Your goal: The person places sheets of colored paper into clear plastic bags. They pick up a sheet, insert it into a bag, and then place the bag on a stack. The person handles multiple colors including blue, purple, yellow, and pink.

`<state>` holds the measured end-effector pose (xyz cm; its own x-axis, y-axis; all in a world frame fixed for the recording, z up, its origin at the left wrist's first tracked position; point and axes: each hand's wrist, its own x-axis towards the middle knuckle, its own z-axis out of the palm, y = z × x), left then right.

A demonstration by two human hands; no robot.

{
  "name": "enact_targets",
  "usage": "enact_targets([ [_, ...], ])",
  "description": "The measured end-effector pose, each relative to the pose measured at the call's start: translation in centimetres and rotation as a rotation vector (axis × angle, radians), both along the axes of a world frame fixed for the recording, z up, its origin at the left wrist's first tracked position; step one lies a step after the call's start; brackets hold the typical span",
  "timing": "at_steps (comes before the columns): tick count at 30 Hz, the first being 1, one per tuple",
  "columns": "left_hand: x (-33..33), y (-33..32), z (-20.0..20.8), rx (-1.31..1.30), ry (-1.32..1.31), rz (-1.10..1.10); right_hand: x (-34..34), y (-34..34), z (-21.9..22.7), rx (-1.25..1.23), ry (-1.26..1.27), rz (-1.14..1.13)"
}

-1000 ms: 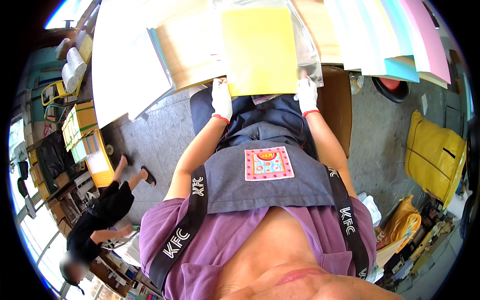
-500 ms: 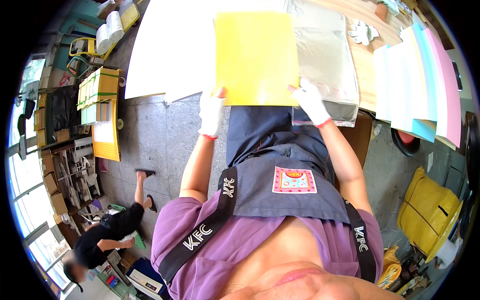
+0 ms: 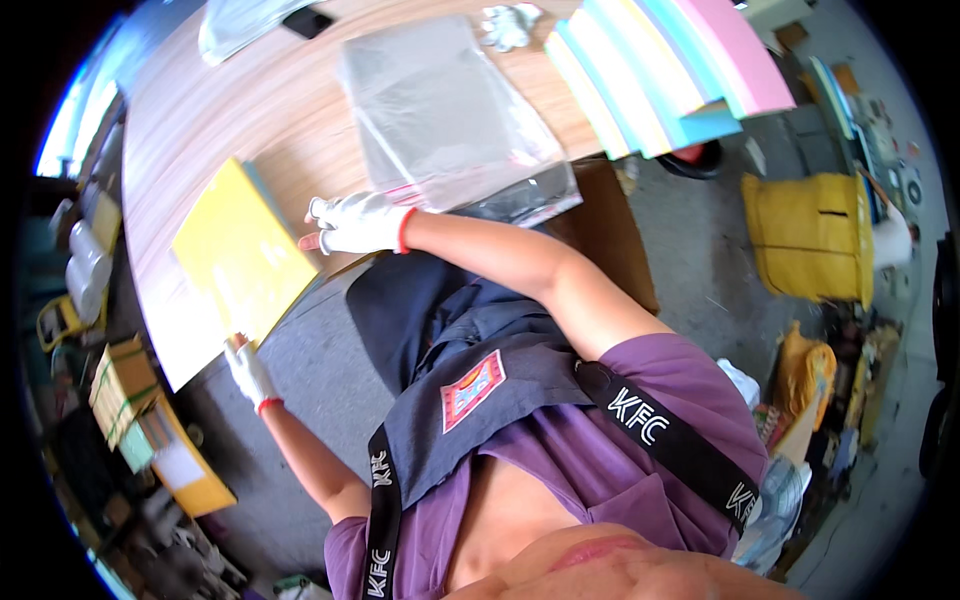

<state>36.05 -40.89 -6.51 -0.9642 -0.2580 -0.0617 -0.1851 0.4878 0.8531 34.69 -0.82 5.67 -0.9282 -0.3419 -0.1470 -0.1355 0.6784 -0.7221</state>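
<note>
A yellow-topped stack of paper (image 3: 240,245) lies slanted on the wooden table at the left, and a bluish layer shows along its far right edge. Its near corner is gripped by my left hand (image 3: 250,372), in a white glove with bare fingertips; the underside of that grip is hidden. My right hand (image 3: 355,224), gloved the same way with a red cuff, reaches left just beyond the stack's right edge. Its fingers are stretched, the thumb apart from them, and nothing shows between them. Near that hand lies a pile of clear plastic bags (image 3: 450,120).
Stacks of coloured paper (image 3: 650,70) stand at the table's far right, beside a white glove (image 3: 510,27). A dark phone (image 3: 307,22) lies at the back. A brown box (image 3: 605,225) sits by the table, with a yellow sack (image 3: 808,238) on the right.
The view has turned left. The yellow stack went from both hands down to the table's left side; my right hand let go of it. Large white sheets no longer show.
</note>
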Motion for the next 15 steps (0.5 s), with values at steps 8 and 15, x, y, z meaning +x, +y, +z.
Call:
enact_targets([
  [8, 1.3, 8.3, 6.9, -0.758, 0.579, 0.114, 17.0, 22.9, 12.9, 0.161, 0.522, -0.516],
  [15, 4.6, 28.5, 9.0, -0.274, 0.804, -0.703, 22.9, 36.7, 22.5, 1.036, 0.487, -0.737],
])
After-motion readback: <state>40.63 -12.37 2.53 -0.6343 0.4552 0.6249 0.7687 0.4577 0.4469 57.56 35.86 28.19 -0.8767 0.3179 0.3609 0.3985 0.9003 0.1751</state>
